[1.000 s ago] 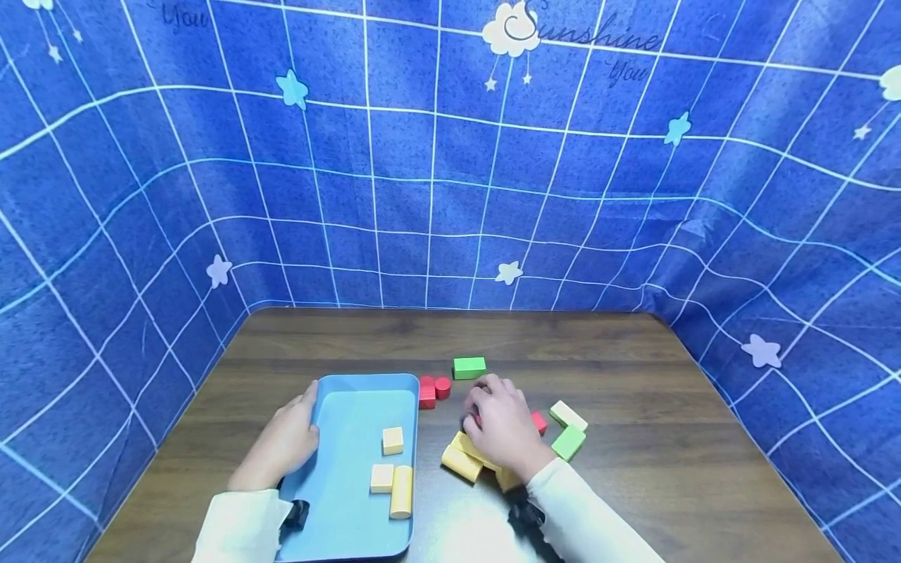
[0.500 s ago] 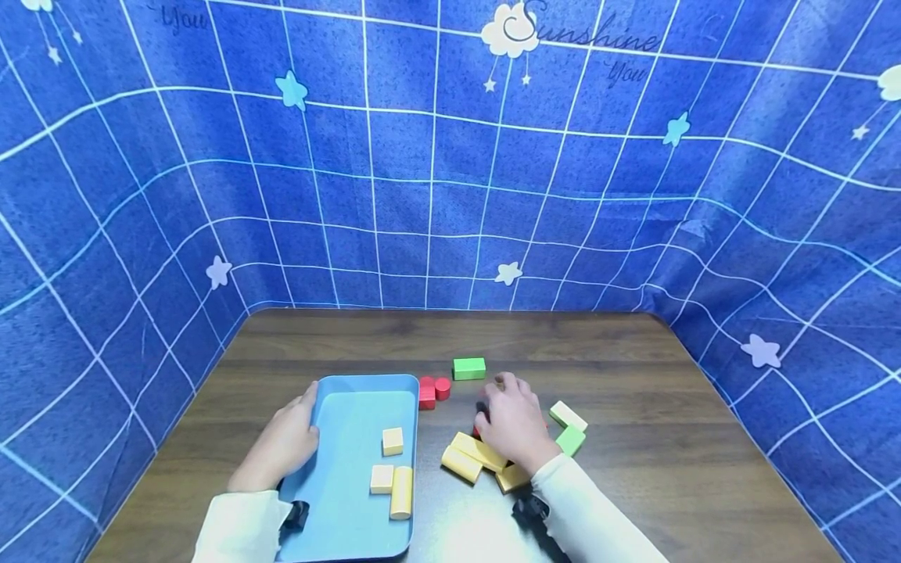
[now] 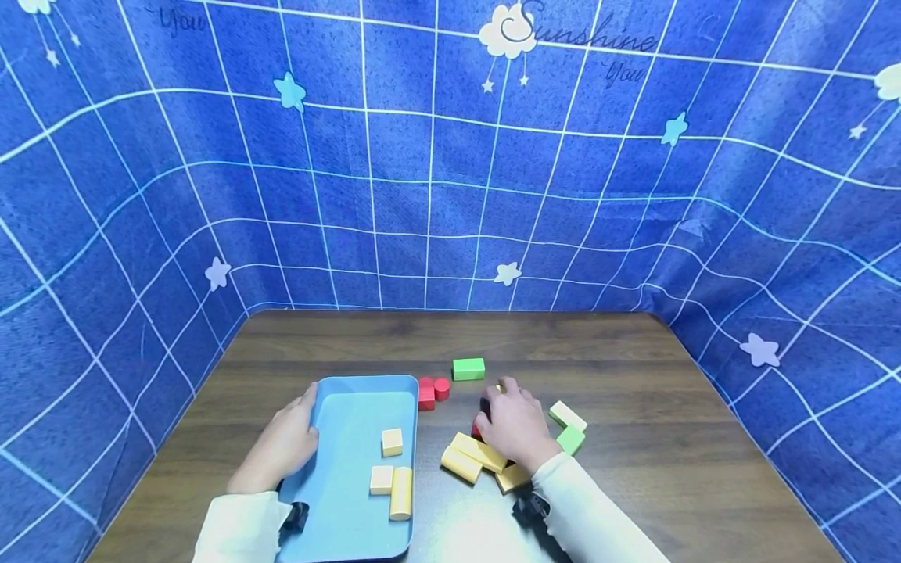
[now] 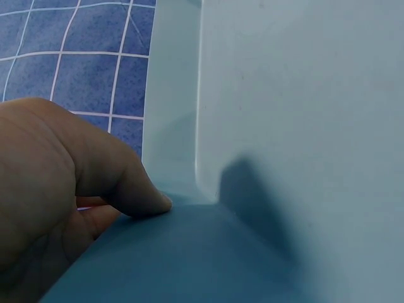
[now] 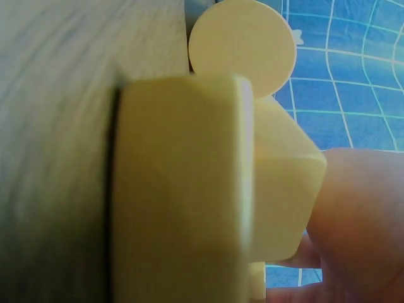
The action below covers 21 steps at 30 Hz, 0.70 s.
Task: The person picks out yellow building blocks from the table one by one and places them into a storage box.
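Note:
My left hand (image 3: 281, 446) grips the left rim of a blue tray (image 3: 352, 407). In the left wrist view the thumb (image 4: 136, 192) presses on the tray's rim (image 4: 170, 113) with fingers below it. The tray holds a yellow cube (image 3: 393, 441), a cream block (image 3: 382, 478) and a yellow cylinder (image 3: 401, 492). My right hand (image 3: 517, 426) lies curled over a pile of loose blocks right of the tray. Its fingertips close on a small yellow block (image 3: 500, 386). Up close, that yellow block (image 5: 281, 189) sits against the hand (image 5: 360, 221).
Yellow bars (image 3: 468, 457) lie by my right wrist, and a large one (image 5: 183, 189) fills the right wrist view. A green block (image 3: 570, 439) and a cream block (image 3: 567, 415) lie right of the hand. Red blocks (image 3: 432, 391) and another green block (image 3: 468, 368) lie farther back. Blue cloth walls surround the wooden table (image 3: 633, 367).
My right hand has slid a little to the right, uncovering the yellow bars and covering the red block beside it. The left hand and the tray have stayed still.

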Motion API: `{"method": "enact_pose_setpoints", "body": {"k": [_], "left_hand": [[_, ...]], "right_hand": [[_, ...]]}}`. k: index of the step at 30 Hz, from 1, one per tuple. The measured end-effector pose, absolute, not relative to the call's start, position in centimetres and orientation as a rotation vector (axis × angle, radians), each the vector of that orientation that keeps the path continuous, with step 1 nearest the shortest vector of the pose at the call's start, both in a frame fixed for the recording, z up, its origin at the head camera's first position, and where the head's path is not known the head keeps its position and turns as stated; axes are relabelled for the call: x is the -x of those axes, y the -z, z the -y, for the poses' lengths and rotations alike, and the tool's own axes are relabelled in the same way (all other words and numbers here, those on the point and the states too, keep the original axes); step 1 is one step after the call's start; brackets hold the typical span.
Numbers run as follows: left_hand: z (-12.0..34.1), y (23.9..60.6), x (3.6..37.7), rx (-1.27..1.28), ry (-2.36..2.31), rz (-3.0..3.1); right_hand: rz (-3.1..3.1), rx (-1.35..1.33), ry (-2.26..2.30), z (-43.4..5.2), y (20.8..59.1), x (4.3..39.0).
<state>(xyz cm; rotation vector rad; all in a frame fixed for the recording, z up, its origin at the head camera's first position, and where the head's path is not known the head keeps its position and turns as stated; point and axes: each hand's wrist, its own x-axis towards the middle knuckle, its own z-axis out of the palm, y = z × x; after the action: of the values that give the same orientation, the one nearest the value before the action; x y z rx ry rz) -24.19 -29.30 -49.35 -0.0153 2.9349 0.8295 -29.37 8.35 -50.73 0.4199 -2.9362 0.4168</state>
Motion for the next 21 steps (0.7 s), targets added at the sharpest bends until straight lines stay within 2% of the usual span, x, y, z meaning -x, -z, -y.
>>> {"method": "enact_pose_setpoints", "body": {"k": [21], "left_hand": [[29.37,49.63,24.29,0.009,-0.862,-2.937]], "right_hand": [[2.995,-0.392,-0.543,-8.30,50.45,29.57]]}}
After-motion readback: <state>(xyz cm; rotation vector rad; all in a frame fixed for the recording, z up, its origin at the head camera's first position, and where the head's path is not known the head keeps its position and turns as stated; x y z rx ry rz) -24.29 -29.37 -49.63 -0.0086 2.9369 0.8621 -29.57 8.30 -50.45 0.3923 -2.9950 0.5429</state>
